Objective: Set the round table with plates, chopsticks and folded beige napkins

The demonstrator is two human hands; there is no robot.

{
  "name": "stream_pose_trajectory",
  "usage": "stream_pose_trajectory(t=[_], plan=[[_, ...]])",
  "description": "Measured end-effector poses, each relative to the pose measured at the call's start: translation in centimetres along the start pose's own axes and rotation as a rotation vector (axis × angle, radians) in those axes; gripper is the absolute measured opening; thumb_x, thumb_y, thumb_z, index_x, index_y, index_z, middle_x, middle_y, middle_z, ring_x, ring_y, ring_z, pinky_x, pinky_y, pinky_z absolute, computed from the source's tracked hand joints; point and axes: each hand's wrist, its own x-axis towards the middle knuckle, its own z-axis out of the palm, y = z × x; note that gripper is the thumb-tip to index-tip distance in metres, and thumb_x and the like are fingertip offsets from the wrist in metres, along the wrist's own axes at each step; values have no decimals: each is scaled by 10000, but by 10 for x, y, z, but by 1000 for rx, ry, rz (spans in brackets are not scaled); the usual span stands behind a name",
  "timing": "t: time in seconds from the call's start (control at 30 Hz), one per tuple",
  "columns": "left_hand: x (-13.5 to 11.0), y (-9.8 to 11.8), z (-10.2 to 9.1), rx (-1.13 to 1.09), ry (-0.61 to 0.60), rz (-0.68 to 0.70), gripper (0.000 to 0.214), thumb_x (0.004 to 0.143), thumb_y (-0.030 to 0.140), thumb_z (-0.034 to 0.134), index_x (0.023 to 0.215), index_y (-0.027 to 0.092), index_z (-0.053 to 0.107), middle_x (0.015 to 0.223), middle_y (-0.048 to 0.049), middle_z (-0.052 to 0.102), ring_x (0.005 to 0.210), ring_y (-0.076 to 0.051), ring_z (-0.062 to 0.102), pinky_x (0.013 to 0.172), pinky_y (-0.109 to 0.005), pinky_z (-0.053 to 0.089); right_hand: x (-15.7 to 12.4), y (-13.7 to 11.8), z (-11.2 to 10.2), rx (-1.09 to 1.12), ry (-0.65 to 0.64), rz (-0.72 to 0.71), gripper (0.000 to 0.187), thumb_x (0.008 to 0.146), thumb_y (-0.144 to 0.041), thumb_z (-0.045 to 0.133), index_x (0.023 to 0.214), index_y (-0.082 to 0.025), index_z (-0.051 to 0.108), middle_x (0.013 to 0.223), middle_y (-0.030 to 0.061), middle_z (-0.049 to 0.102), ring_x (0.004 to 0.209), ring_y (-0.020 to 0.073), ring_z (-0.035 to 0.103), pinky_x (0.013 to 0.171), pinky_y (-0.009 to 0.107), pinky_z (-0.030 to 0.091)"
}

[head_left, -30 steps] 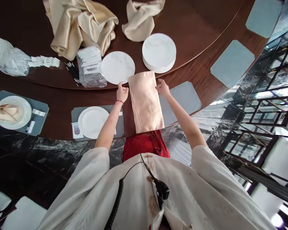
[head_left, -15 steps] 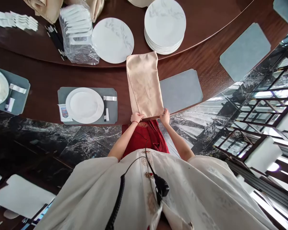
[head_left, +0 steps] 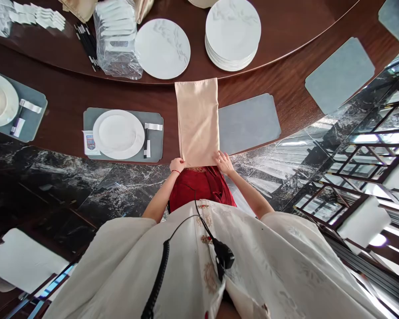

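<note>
A beige satin napkin (head_left: 197, 120), folded into a long rectangle, lies flat on the dark wooden table (head_left: 279, 84) straight ahead. My left hand (head_left: 177, 165) pinches its near left corner with curled fingers. My right hand (head_left: 223, 162) rests at the near right corner, fingers spread on the cloth's edge. A bare grey placemat (head_left: 249, 122) lies to the right, partly under the napkin.
A set placemat (head_left: 156, 146) at the left holds a white plate (head_left: 118, 134) and cutlery. On the raised centre stand one marbled plate (head_left: 162, 48), a plate stack (head_left: 232, 34) and a plastic-wrapped pack (head_left: 117, 37). Another grey mat (head_left: 339, 75) lies far right.
Both hands moved from the napkin's far corners to its near corners. In the last half second my right hand's fingers spread flat on the edge.
</note>
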Motion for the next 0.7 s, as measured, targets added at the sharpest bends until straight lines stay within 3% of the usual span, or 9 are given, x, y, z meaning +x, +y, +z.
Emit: stream_pose_trajectory(t=[0.17,0.3,0.33,0.4,0.5,0.57,0.7], plan=[[-19,-8,3,58,83,-40,146,829,327,604,821,208,690,999,-110,729,959,-264,688,804,-325,509,1,4,9,14,5,-165,534,902,-179,506,1436,-155,513,1613,122,304,1507,324,212,1243,588,111],[-35,-20,5,9,120,-99,279,916,391,524,1054,186,653,1018,-132,713,987,-283,680,861,-382,511,1,1,12,9,2,-189,560,899,-206,550,1455,-159,493,1620,128,286,1511,339,209,1240,607,109],[-38,-24,6,11,150,-44,336,915,412,535,1130,172,632,1079,-152,701,1052,-296,664,912,-406,501,1,0,13,11,-8,-197,563,902,-197,552,1461,-172,488,1617,123,293,1509,338,218,1238,612,118],[-41,-32,5,52,168,202,448,876,403,612,1251,158,596,1292,-191,625,1263,-320,561,1077,-459,414,2,0,13,24,-29,-219,561,903,-134,531,1456,-225,496,1606,100,325,1502,317,253,1232,619,143],[-32,-41,3,144,32,609,474,860,223,612,1333,233,596,1534,-130,446,1478,-294,331,1244,-514,162,11,8,11,33,-46,-283,613,887,-18,472,1420,-315,527,1579,48,383,1482,260,316,1223,616,182],[-18,-43,2,178,-36,720,497,884,101,503,1329,291,615,1561,-78,420,1500,-250,297,1260,-529,97,20,16,7,24,-49,-347,644,887,6,452,1412,-358,528,1559,15,419,1467,232,348,1222,595,211],[11,-44,2,180,-66,773,528,897,34,416,1273,314,660,1519,-56,480,1467,-210,366,1266,-527,128,37,32,-2,11,-102,-468,665,903,-10,457,1390,-458,522,1534,-68,450,1461,209,371,1223,555,249]])
